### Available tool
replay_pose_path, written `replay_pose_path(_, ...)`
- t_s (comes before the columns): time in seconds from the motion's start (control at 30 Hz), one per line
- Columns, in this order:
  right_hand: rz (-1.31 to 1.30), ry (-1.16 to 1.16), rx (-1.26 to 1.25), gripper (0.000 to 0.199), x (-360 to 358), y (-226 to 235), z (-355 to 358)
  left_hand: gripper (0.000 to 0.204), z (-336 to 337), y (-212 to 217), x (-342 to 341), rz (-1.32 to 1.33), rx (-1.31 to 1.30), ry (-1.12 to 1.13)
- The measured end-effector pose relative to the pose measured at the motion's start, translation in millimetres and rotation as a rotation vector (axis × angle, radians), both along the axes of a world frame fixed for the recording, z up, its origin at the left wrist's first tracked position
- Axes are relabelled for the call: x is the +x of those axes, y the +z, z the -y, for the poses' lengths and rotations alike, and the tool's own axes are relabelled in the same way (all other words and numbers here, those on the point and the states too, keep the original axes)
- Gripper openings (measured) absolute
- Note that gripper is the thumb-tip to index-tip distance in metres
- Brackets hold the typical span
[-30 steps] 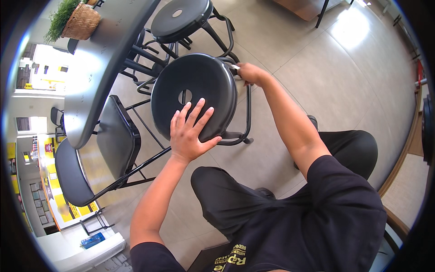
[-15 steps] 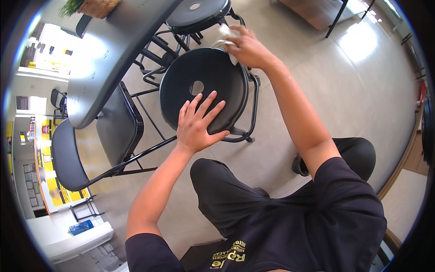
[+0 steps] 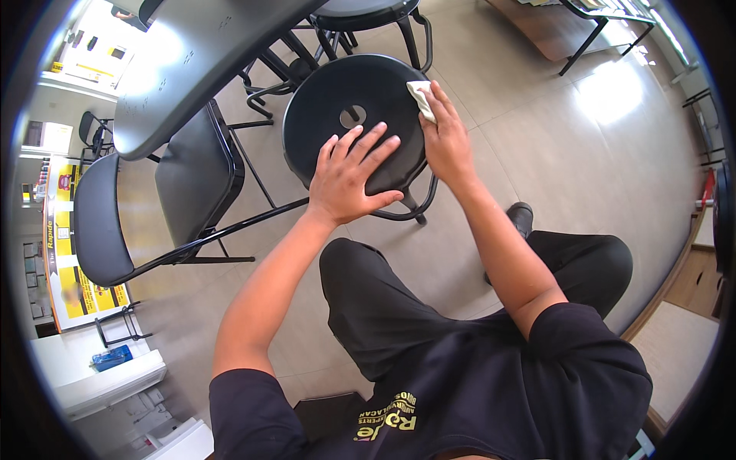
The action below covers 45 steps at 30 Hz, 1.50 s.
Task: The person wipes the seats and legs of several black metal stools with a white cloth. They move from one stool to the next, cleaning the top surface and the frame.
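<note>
Left hand (image 3: 349, 178) spread flat on near edge of round black stool seat (image 3: 330, 96). Right hand (image 3: 445, 138) pressing white cloth (image 3: 420, 98) against seat's right side, fingers together. Black chair (image 3: 153, 207) left, grey table (image 3: 192, 54) far left.

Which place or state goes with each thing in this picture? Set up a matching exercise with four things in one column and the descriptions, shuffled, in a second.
Things
1. left hand
2. right hand
3. white cloth
4. black chair

Descriptions
A. stands at the grey table, left of the stool
B. lies flat, fingers spread, on the near part of the round black stool seat
C. presses the cloth onto the seat's right edge
D. folded, peeping out from under fingertips

Pairs: 1-B, 2-C, 3-D, 4-A
</note>
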State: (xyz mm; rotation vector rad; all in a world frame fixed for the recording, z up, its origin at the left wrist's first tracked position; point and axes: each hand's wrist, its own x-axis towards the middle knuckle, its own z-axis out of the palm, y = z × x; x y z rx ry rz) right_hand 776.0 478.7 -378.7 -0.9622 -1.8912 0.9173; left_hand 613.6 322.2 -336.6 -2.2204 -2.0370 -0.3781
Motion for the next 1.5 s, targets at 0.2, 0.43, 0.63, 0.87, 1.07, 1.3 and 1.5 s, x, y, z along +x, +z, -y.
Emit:
replay_pose_path(0.2, -0.044, -0.099, 0.107, 0.049, 6.4, -8.3, 67.1, 0.082, -4.0, -6.3, -7.6, 0.250, 0.252, 0.032)
replay_pose_path(0.43, 0.206, 0.129, 0.285, 0.059, 29.2, 5.4, 150.5, 0.065, -7.2, -7.5, -11.9, 0.477, 0.357, 0.051)
replay_pose_path(0.63, -0.162, 0.287, -0.388, 0.043, 42.2, 15.0, 144.8, 0.061, -9.9, -4.8, -7.6, 0.862, 0.480, 0.163)
replay_pose_path(0.87, 0.283, 0.189, 0.371, 0.042, 5.3, 28.6, -61.7, 0.057, -19.8, -13.1, -3.3, 0.854, 0.624, 0.192)
replay_pose_path(1.07, 0.542, 0.368, 0.506, 0.048, -9.4, 12.2, 56.2, 0.056, -10.0, -19.9, -13.1, 0.770, 0.710, 0.263)
replay_pose_path(1.3, 0.278, 0.548, -0.215, 0.046, 12.9, 53.1, 138.1, 0.055, -10.7, -25.3, -28.0, 1.161, 0.770, 0.218)
replay_pose_path(1.5, -0.284, 0.397, -1.114, 0.037, 74.0, 67.9, 105.3, 0.051, -13.4, -15.8, -15.1, 1.188, 0.723, 0.248)
